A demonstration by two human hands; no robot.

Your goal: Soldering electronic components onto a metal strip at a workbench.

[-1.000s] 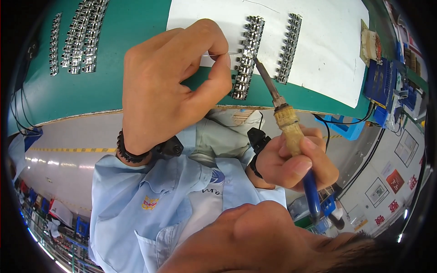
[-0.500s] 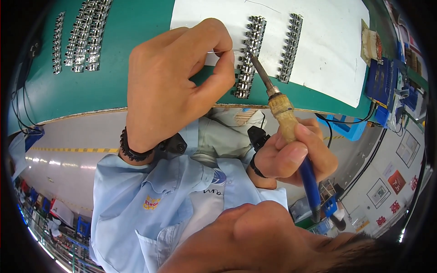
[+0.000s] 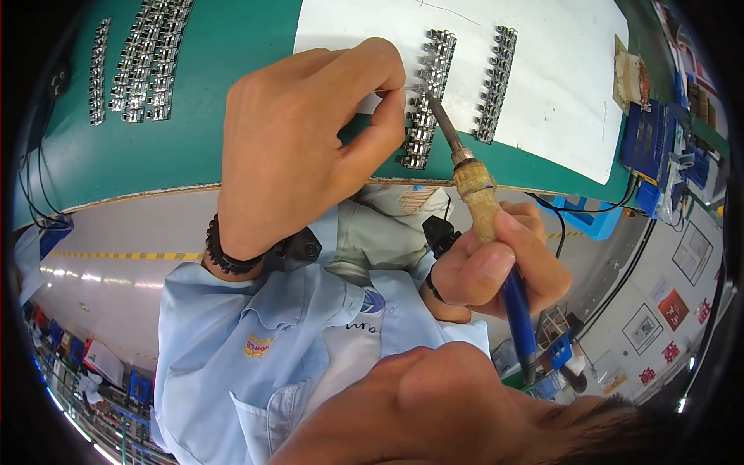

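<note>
Between thumb and forefinger, my left hand (image 3: 310, 139) pinches a thin solder wire (image 3: 411, 87), whose end reaches a strip of small metal connectors (image 3: 422, 132). My right hand (image 3: 504, 263) is wrapped around a soldering iron (image 3: 480, 198) with a tan and blue handle. The iron's tip meets the same strip close to the wire's end, in its upper half. That strip lies partly on a white sheet (image 3: 558, 85) and partly on the green tabletop (image 3: 232, 39). A second connector strip (image 3: 496, 85) rests on the sheet to the right.
Several more connector strips (image 3: 151, 66) lie at the far left of the table. A tan sponge-like pad (image 3: 633, 77) and a blue soldering station (image 3: 649, 139) stand at the right edge. A blue bin (image 3: 585, 217) is below the table edge, with black cables nearby.
My left hand has shifted slightly right with the solder wire. The lower end of the soldering iron has swung a little left, its tip staying at about the same spot on the strip.
</note>
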